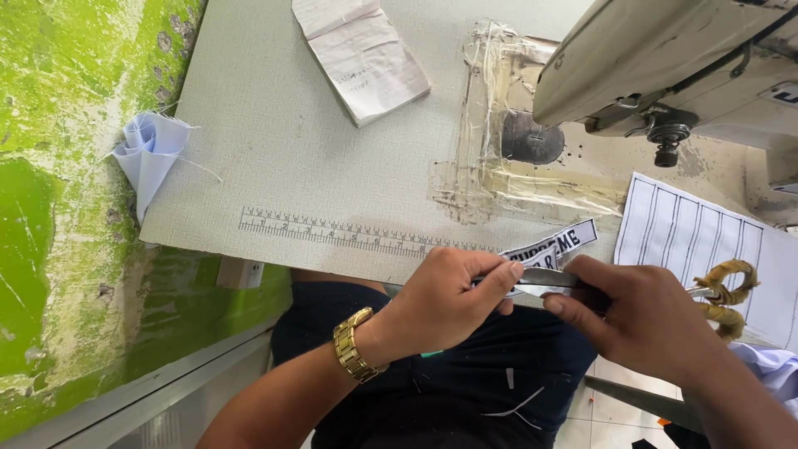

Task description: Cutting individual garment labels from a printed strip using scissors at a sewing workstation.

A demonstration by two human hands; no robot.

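Both forearms bare, no sleeves visible. Left hand (445, 299): gold metal link watch band (353, 345) on wrist. Right hand (644, 320): no watch, no rings visible. Dark navy garment (465, 391) over lap, few white thread bits stuck on.

A sewing machine (665, 58) stands at the far right of the desk (274, 150). A folded notepad (362, 50) lies near the far edge. A printed ruler (349, 233) runs along the near edge. Pale blue cloth (150, 154) hangs off the left side, beside a green wall (58, 166). A striped paper (698, 241) lies at the right.
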